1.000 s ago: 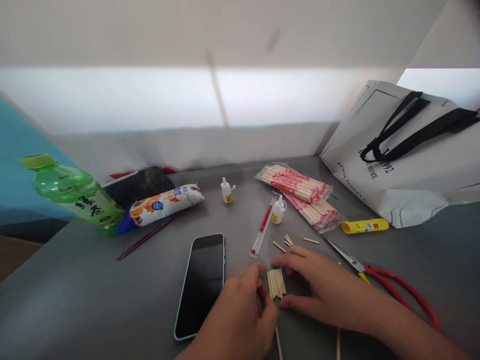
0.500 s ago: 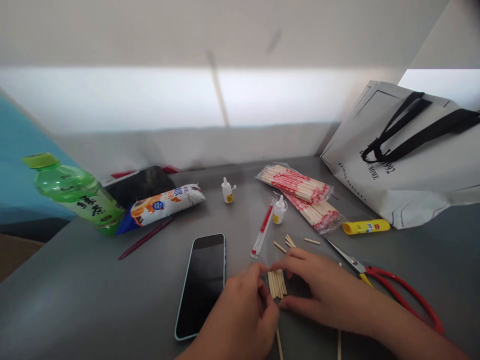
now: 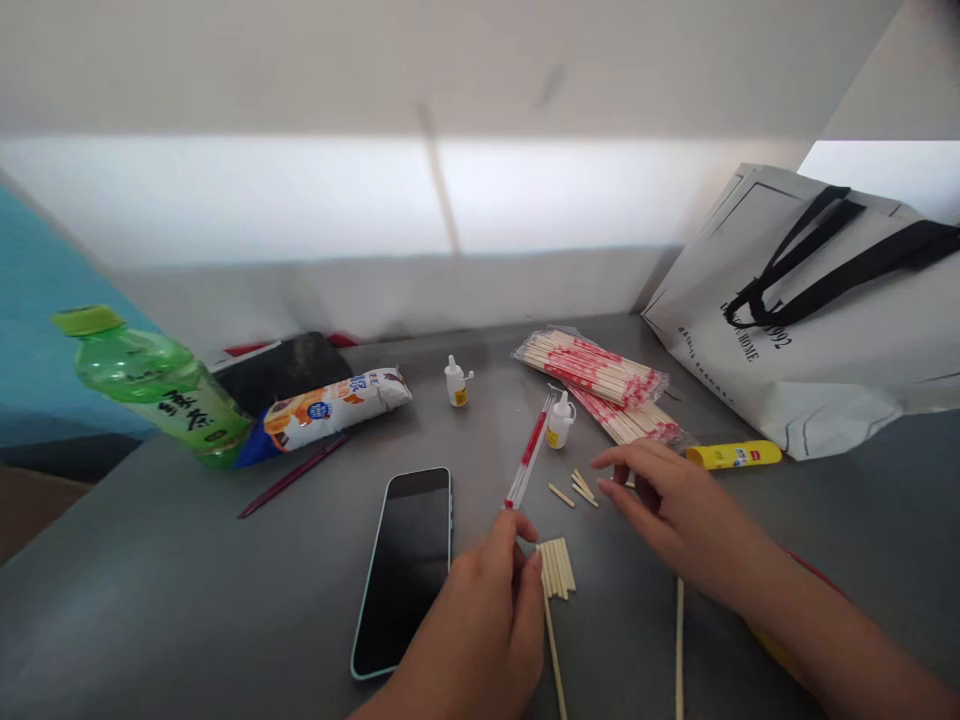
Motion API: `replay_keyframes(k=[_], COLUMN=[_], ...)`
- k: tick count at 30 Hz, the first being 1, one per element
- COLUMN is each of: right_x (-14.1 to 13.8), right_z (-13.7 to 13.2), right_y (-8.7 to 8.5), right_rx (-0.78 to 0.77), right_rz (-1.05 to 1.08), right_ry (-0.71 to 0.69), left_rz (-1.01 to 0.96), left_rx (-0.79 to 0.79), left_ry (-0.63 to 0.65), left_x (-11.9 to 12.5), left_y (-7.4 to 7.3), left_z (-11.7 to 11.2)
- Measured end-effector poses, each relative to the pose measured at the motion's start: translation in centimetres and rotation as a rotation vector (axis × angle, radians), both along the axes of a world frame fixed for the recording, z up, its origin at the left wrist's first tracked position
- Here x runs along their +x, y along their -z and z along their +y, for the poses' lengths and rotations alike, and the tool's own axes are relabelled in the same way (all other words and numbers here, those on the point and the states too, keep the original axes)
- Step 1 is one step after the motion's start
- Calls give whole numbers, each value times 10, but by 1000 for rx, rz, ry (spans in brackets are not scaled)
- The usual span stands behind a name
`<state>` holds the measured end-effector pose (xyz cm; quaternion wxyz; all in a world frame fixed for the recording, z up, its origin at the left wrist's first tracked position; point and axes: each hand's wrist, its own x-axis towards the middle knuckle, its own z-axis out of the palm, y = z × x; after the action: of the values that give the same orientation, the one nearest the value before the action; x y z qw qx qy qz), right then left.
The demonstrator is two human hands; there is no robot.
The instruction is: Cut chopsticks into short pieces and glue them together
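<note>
A row of short wooden stick pieces (image 3: 556, 568) lies side by side on the grey table. My left hand (image 3: 484, 610) rests at the row's left edge, thumb and index finger slightly apart, with nothing visible between them. A long stick (image 3: 553, 650) runs down from the row beside that hand. My right hand (image 3: 675, 510) hovers to the upper right, thumb and index apart, just beside a short stick piece (image 3: 631, 484) that its fingers partly cover. Several loose stick pieces (image 3: 582, 488) lie to its left. Another long stick (image 3: 679, 650) is below the right hand.
Behind stand two glue bottles (image 3: 559, 422), bagged stick bundles (image 3: 592, 365) and a thin red-and-clear packet (image 3: 529, 455). A phone (image 3: 401, 570) lies left; a green bottle (image 3: 157, 390) and snack pack (image 3: 330, 410) are farther left. Right are a yellow tube (image 3: 735, 455) and white bag (image 3: 810, 330).
My right hand has left the row of stick pieces and moved up and right to the loose short stick. It now covers most of the red-handled scissors. My left hand has barely moved.
</note>
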<state>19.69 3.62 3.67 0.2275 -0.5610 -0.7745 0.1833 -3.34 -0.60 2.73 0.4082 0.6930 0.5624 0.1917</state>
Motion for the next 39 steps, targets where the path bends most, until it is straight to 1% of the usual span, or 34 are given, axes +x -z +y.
replay_keyframes(k=[2,5,7,11,13,17,20,23,28,34,39], right_x=[3,-5,-16,-32,-34,-29,-27,-28,-29,-27,-28], right_z=[4,3,1,4,5,2,-5,-9,-10,-8,-8], right_y=[3,11,17,27,26,15,8,7,9,8,10], right_rx=[31,17,22,29,28,0,-29,-48,-84,-98,-103], right_rz=[-17,-100,-177,-264,-283,-236,-195,-178,-167,-175,-177], right_ry=[16,-84,-109,-68,-71,-181,-241,-269,-279,-284,-289], left_rz=[-21,-69,-99,-140,-154,-125,-64,-17,-2,3,-11], left_rx=[11,45,64,102,126,226,289,317,294,285,266], left_ry=[-60,-142,-159,-151,-145,-140,-79,-38,34,31,35], left_x=[-1,-3,-4,-4,-4,-6,-7,-7,-7,-8,-6], left_y=[-1,1,3,5,6,13,18,21,21,21,19], left_z=[0,0,1,4,5,7,8,8,10,10,11])
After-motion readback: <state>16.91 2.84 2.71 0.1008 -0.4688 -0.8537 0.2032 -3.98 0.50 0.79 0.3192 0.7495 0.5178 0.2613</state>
